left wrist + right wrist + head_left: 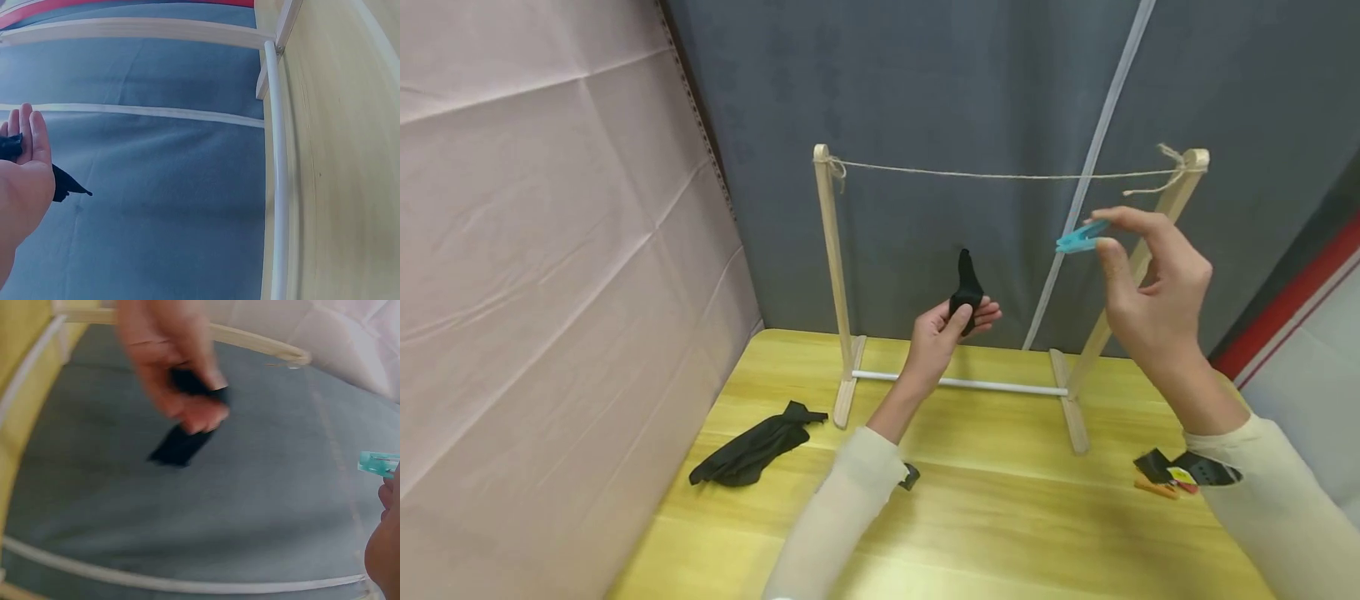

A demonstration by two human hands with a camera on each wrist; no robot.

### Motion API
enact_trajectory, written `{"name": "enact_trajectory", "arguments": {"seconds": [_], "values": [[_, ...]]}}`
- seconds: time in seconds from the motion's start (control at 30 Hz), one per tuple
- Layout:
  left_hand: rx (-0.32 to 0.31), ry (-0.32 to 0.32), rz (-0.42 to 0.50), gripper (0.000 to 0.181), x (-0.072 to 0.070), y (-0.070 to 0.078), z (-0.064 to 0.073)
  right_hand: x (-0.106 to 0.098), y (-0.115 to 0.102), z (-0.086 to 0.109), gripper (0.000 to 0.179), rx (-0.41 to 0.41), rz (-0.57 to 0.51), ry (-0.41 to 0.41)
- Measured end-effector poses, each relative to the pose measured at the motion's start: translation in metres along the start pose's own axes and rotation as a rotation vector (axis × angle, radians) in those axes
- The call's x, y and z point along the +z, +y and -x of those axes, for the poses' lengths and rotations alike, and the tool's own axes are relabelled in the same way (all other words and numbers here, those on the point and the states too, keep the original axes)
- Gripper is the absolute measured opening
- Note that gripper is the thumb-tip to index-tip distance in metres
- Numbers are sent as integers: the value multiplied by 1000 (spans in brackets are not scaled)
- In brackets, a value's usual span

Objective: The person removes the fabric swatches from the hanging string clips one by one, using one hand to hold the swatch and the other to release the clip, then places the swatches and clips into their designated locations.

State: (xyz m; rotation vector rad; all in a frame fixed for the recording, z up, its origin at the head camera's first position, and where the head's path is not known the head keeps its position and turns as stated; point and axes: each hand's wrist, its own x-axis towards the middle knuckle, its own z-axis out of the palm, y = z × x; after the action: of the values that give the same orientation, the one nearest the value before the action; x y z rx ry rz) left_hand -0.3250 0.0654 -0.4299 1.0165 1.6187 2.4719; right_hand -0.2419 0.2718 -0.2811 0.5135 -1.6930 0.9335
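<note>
My left hand [936, 335] grips a small black sock [967, 287] between thumb and fingers, in front of the grey backdrop and below the string. One end of the sock points up above the fingers. To the right, my right hand [1163, 292] pinches a light blue clothespin [1078, 238] by its handle ends, its nose toward the left. The right wrist view shows the clothespin [375, 464] at the edge and the sock [184, 447] hanging below the left hand [172, 369]. A string [970, 175] runs between two wooden posts above the left hand.
A crumpled black cloth [752, 450] lies on the left of the yellow wood-grain table [1000, 533]. At the right, an orange clothespin [1156, 488] lies near my right sleeve among small coloured pieces. A white bar [1000, 387] joins the feet of the posts.
</note>
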Motion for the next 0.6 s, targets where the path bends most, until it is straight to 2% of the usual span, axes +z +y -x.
{"name": "enact_trajectory", "arguments": {"seconds": [0.1, 0.2, 0.3, 0.47, 0.6], "values": [[-11, -2, 9, 37, -9, 5, 7, -10, 12, 21, 29, 3, 31, -54], [-44, 3, 52, 40, -21, 10, 19, -24, 27, 47, 26, 28, 61, -156], [-82, 16, 113, 37, -34, 15, 34, -41, 41, 73, 32, 75, 105, -270], [-111, 37, 147, 28, -54, 21, 52, -72, 63, 112, 35, 203, 176, -401], [-121, 57, 147, 30, -68, 27, 65, -98, 78, 138, 30, 352, 195, -478]]}}
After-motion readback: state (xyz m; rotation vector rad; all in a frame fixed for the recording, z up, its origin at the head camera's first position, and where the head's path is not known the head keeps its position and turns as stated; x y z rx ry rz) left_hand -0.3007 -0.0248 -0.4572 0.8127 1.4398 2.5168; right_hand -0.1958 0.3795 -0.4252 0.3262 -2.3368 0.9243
